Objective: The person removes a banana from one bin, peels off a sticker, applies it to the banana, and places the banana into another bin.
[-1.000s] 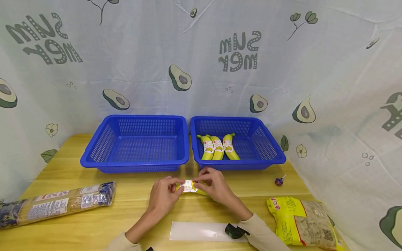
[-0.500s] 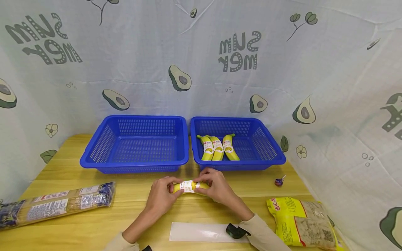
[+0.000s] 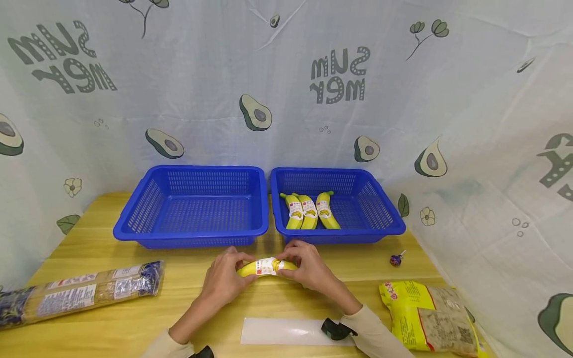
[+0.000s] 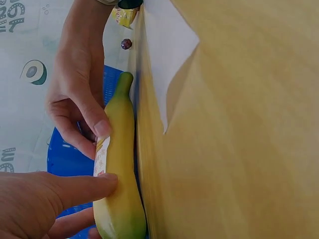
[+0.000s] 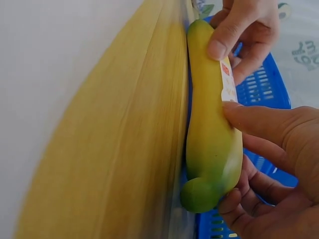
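A yellow banana with green ends lies crosswise in front of the baskets, a white printed label wrapped over its middle. My left hand holds the banana's left end between thumb and fingers. In the left wrist view, the left thumb lies along the peel just past the label's edge. My right hand pinches the banana near the label's right end. Its thumb presses at the label in the right wrist view, with the other fingers behind the fruit and the green stem below.
Behind the hands stand two blue baskets; the right basket holds 3 labelled bananas, the left basket nothing. A white strip lies near the front. Noodle pack left; yellow bag and lollipop right.
The left hand has slid left along the banana, from the label to the fruit's end, baring more yellow peel. The label now lies flat around the banana. The right hand has barely moved.
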A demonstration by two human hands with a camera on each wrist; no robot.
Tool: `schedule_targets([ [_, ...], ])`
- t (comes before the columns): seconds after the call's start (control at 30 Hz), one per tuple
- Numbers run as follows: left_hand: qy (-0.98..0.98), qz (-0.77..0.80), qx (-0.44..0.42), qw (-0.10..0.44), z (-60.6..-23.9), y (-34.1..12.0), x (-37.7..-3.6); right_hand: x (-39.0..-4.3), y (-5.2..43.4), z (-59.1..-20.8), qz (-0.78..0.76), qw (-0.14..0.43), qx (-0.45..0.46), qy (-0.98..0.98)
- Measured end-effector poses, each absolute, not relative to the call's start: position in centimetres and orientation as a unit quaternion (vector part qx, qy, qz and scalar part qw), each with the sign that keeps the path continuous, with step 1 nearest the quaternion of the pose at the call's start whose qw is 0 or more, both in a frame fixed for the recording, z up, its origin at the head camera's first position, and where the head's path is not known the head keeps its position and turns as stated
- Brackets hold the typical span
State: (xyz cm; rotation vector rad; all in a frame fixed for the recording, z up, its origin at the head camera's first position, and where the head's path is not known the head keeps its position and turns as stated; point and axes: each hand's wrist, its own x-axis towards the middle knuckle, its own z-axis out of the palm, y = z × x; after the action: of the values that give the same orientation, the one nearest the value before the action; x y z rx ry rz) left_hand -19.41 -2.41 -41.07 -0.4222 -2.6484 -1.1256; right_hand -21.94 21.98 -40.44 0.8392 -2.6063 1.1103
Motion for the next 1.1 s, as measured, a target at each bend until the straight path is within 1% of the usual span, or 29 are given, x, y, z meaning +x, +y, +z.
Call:
schedule_targets([
  [0.23, -0.911, -0.369, -0.162, 0.091, -41.0, -2.8, -19.5, -22.0, 22.0, -40.6, 0.376, 0.092, 0.299, -0.872],
  [0.43, -0.907, -0.365, -0.184, 0.106, -41.0, -2.9, -19.6, -22.2, 22.2, -40.6, 0.391, 0.094, 0.312, -0.861],
  [0.67, -0.9, -0.372, -0.198, 0.109, -40.9, -2.6, -19.4, -22.4, 22.6, -40.2, 0.402, 0.042, 0.305, -0.862],
  [0.93, -0.895, -0.386, -0.203, 0.095, -40.3, -2.4, -19.1, -22.5, 22.6, -40.0, 0.408, -0.023, 0.325, -0.853],
  [1.1, -0.89, -0.386, -0.227, 0.089, -40.0, -2.4, -18.9, -22.3, 22.6, -39.8, 0.43, -0.063, 0.329, -0.838],
])
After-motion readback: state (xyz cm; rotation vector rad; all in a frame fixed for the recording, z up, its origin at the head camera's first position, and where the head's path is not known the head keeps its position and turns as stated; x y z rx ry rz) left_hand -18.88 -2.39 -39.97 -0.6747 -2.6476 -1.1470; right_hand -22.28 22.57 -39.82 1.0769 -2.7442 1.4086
